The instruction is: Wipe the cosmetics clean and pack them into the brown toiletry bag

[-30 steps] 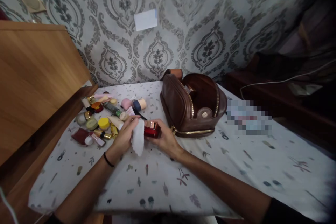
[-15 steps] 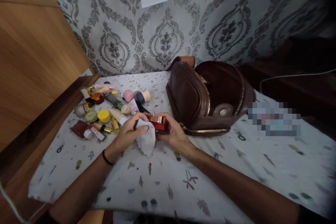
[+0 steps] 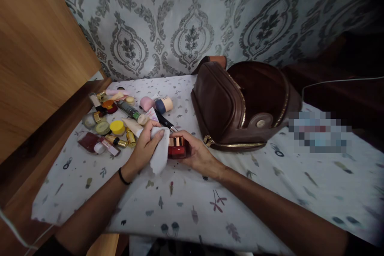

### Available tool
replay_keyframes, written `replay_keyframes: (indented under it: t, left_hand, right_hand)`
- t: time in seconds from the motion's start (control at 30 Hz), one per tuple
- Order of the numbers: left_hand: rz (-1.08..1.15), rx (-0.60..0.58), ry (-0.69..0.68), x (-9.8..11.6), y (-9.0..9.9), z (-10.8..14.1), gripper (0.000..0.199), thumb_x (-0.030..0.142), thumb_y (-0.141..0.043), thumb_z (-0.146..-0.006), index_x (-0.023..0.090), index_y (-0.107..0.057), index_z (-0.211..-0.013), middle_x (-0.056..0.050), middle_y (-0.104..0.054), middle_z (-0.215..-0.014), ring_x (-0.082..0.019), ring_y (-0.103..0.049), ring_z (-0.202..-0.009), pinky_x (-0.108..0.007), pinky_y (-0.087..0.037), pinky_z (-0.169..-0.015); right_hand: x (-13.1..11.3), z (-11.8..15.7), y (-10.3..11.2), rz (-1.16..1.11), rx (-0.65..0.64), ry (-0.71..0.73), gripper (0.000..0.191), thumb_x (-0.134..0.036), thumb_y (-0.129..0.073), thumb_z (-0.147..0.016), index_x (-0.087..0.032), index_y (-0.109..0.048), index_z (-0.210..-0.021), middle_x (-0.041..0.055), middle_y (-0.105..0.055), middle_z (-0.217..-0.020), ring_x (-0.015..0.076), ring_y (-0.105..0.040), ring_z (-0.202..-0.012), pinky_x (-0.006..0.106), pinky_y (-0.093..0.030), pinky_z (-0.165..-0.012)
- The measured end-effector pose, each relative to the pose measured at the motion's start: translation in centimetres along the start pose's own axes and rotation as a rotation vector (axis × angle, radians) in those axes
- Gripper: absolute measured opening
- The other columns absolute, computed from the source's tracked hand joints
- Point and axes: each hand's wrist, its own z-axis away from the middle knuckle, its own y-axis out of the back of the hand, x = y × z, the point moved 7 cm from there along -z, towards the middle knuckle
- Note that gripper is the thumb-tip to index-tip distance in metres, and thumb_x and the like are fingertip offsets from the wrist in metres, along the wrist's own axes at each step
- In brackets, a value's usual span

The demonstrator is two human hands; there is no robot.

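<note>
My right hand grips a red jar with a shiny copper-coloured lid, its fingers wrapped round the right side. In my left hand, which wears a black band at the wrist, a white cloth is pinched and hangs down against the jar's left side. Both hands are above the patterned white tablecloth. Just beyond the left fingers lie a pale tube and a black brush, each partly covered by the hand or cloth.
A brown bag stands unzipped at the right. Cosmetics spread over the left side, among them a yellow-lidded jar, a dark red bottle, a pink sponge and a navy-and-cream container. A wooden cabinet borders the left.
The red jar has turned so more of its red front shows. The cloth has moved a little left, from over the jar to its side. The camera view has shifted slightly.
</note>
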Motion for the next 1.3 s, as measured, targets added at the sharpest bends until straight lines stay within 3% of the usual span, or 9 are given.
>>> replay_keyframes:
  t: [0.23,0.47,0.57,0.73,0.93,1.13,1.3]
  left_hand:
    - [0.031,-0.012,-0.011,0.2,-0.3,-0.2,0.017,0.032,-0.049,-0.094,0.02,-0.057,-0.103,0.0,-0.06,-0.092,-0.016,-0.057,-0.083,-0.026,-0.047,-0.074]
    - [-0.038,-0.082,-0.105,0.6,-1.0,0.1,0.027,0.035,-0.044,-0.1,0.018,-0.061,-0.111,-0.006,-0.068,-0.108,-0.019,-0.062,-0.097,-0.03,-0.048,-0.087]
    - [-0.077,-0.138,-0.138,0.6,-1.6,0.5,0.035,0.039,-0.042,-0.101,0.016,-0.058,-0.121,-0.009,-0.066,-0.117,-0.022,-0.061,-0.107,-0.034,-0.046,-0.096]
    - [-0.113,-0.269,-0.198,0.9,-2.5,1.2,0.061,0.046,-0.06,-0.093,0.014,-0.043,-0.142,-0.016,-0.054,-0.141,-0.028,-0.053,-0.127,-0.04,-0.041,-0.109]
    - [-0.098,-0.283,-0.172,0.6,-2.4,1.0,0.057,0.044,-0.058,-0.094,0.018,-0.045,-0.143,-0.014,-0.056,-0.143,-0.029,-0.055,-0.129,-0.043,-0.041,-0.112]
    - [-0.152,-0.259,-0.195,0.4,-2.8,1.3,0.056,0.043,-0.048,-0.1,0.019,-0.04,-0.15,-0.015,-0.054,-0.147,-0.029,-0.05,-0.136,-0.047,-0.04,-0.114]
    - [-0.225,-0.241,-0.239,1.4,-3.1,1.9,0.054,0.04,-0.044,-0.101,0.02,-0.036,-0.151,-0.014,-0.05,-0.151,-0.027,-0.047,-0.139,-0.046,-0.038,-0.116]
  right_hand:
    - [0.7,0.0,0.2,-0.104,0.0,-0.062,0.045,-0.024,-0.081,-0.069,-0.024,-0.056,-0.107,-0.0033,-0.057,-0.09,0.0129,-0.056,-0.079,0.025,-0.047,-0.074]
    - [0.5,-0.1,0.6,-0.185,0.054,-0.136,0.045,-0.023,-0.082,-0.068,-0.023,-0.055,-0.104,-0.0041,-0.056,-0.087,0.0131,-0.056,-0.081,0.026,-0.048,-0.078]
    - [0.6,-0.2,1.1,-0.194,0.104,-0.143,0.043,-0.022,-0.084,-0.065,-0.023,-0.055,-0.097,-0.0052,-0.054,-0.085,0.0118,-0.054,-0.078,0.024,-0.047,-0.075]
    - [0.9,-0.3,1.3,-0.211,0.133,-0.141,0.047,-0.024,-0.086,-0.063,-0.023,-0.056,-0.099,-0.0047,-0.056,-0.087,0.0125,-0.055,-0.08,0.023,-0.048,-0.075]
    - [1.3,-0.3,1.4,-0.213,0.134,-0.159,0.049,-0.03,-0.086,-0.065,-0.023,-0.056,-0.103,-0.0027,-0.06,-0.093,0.0142,-0.059,-0.086,0.026,-0.05,-0.081]
    - [0.3,-0.1,1.7,0.029,0.195,-0.055,0.04,-0.029,-0.079,-0.07,-0.023,-0.056,-0.103,-0.0029,-0.058,-0.087,0.015,-0.056,-0.079,0.027,-0.049,-0.074]
    - [-1.3,0.6,1.3,0.398,0.212,0.078,0.04,-0.017,-0.068,-0.077,-0.024,-0.059,-0.116,0.0048,-0.066,-0.103,0.0221,-0.062,-0.093,0.035,-0.049,-0.086]
